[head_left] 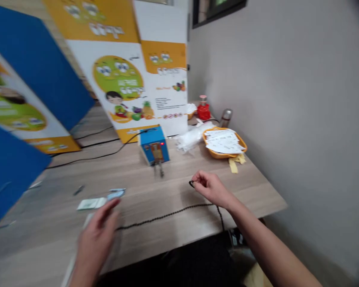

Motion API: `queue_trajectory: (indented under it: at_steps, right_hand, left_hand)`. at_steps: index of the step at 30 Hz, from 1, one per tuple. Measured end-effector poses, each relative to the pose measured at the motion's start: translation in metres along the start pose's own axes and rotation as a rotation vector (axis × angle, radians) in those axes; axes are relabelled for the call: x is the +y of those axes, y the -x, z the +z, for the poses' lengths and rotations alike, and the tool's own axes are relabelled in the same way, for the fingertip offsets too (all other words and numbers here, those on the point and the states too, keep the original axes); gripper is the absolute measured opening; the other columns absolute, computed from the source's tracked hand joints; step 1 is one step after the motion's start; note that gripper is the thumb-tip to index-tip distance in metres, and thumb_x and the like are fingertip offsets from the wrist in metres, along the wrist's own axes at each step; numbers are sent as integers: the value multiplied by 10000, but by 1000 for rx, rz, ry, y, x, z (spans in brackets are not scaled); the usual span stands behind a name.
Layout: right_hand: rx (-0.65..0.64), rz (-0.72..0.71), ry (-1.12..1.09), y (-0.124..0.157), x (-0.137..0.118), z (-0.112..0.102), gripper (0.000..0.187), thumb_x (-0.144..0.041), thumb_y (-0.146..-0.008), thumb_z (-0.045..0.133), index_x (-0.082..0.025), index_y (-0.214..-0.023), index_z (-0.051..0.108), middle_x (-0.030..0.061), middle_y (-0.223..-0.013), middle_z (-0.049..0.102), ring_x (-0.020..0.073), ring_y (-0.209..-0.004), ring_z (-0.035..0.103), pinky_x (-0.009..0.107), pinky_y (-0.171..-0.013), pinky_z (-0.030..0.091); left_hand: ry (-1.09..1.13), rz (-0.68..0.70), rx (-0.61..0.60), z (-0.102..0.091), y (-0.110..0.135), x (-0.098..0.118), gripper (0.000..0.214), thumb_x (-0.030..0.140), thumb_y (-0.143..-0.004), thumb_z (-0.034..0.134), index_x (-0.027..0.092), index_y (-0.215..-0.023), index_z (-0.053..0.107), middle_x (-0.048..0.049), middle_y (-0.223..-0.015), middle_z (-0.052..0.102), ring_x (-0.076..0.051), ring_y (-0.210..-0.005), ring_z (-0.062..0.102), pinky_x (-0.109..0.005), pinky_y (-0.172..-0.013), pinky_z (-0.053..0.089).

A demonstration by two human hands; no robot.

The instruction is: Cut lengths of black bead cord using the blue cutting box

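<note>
My right hand (211,186) is raised over the table, its thumb and fingertips pinched on a small black loop (192,183). Below it, a dark beaded cord (167,215) runs across the tabletop and bends down over the front edge under my right wrist. My left hand (97,235), slightly blurred, is at the left with thumb and forefinger apart and nothing visible between them. The cord's left end disappears near that hand. Just beyond its fingertips lie a pale green and white packet (91,203) and a light blue piece (116,194).
A blue box device (153,145) with a red light and metal prongs stands mid-table, its black cable (107,154) trailing left. Behind are printed cardboard panels (164,87). To the right are a clear plastic bag (194,135), an orange basket (224,153) with paper slips, and a wall.
</note>
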State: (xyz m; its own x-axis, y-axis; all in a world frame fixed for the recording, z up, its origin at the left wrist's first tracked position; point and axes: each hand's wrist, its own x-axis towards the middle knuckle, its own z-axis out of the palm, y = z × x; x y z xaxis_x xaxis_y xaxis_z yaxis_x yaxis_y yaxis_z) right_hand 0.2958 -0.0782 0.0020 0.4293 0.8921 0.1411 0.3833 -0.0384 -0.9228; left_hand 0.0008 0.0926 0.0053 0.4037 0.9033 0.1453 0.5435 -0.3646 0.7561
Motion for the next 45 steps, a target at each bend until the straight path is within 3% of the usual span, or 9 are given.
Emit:
queue_trajectory:
  at_steps: [3, 5, 10, 12, 16, 20, 24, 33, 45]
  right_hand:
    - [-96, -133, 42, -17, -38, 44, 67, -171, -851, 529, -169, -863, 595, -26, -719, 581, 107, -631, 502, 206, -589, 362]
    - [-139, -180, 62, -25, -50, 63, 84, -145, -851, 522, -173, -875, 598, -29, -729, 589, 108, -640, 509, 209, -606, 364]
    - [-127, -169, 138, -39, -37, 84, 72, -148, -846, 529, -173, -845, 596, -23, -737, 599, 118, -640, 509, 217, -602, 348]
    - [-106, -152, 177, -47, -22, 87, 72, -142, -834, 531, -171, -838, 597, -22, -733, 600, 117, -630, 503, 215, -596, 341]
    - [-78, -112, 172, -65, 9, 92, 68, -144, -816, 548, -170, -832, 608, -26, -724, 606, 114, -610, 502, 211, -582, 337]
    - [-50, -77, 138, -82, 34, 99, 43, -147, -800, 562, -168, -807, 599, -29, -715, 606, 114, -615, 511, 206, -592, 352]
    - [-27, -29, 129, -97, 51, 106, 20, -166, -802, 574, -169, -795, 593, -32, -694, 602, 117, -609, 519, 209, -595, 358]
    - [-1, -17, 188, -121, 67, 110, 40, -191, -818, 565, -173, -790, 587, -24, -700, 595, 129, -624, 521, 217, -604, 354]
    - [-21, 24, 312, -131, 73, 116, 47, -163, -856, 565, -179, -820, 590, -21, -733, 604, 131, -653, 526, 205, -614, 339]
  left_hand:
    - [351, 101, -203, 27, -1, 20, 379, 442, -882, 552, 263, -1214, 571, -43, -1255, 625, -248, -1197, 560, -453, -1088, 413]
    - [426, 163, -278, 46, -7, 35, 377, 352, -884, 567, 226, -1239, 557, -78, -1264, 614, -229, -1205, 552, -401, -1083, 413]
    - [477, 129, -363, 70, -24, 38, 187, 292, -907, 515, 164, -996, 618, -57, -889, 679, -184, -804, 644, -283, -754, 514]
    - [417, 129, -346, 76, -31, 27, 156, 272, -904, 510, 168, -949, 617, -35, -814, 665, -173, -735, 624, -264, -696, 487]
    - [304, 212, -307, 91, -49, 8, 124, 230, -903, 519, 191, -985, 605, -28, -876, 673, -178, -818, 626, -265, -744, 459]
    - [214, 251, -295, 107, -63, -2, 97, 245, -929, 516, 203, -969, 593, -15, -849, 665, -175, -790, 618, -268, -726, 438]
    - [49, 267, -198, 121, -76, -7, 70, 193, -898, 534, 192, -944, 587, -25, -855, 667, -191, -810, 621, -280, -721, 423]
    - [-44, 200, -124, 143, -97, -13, 84, 215, -906, 510, 189, -942, 581, -35, -875, 664, -193, -789, 611, -277, -705, 403]
    - [-69, 153, -109, 150, -109, -21, 99, 235, -904, 502, 192, -951, 578, -24, -827, 641, -179, -724, 573, -260, -664, 357]
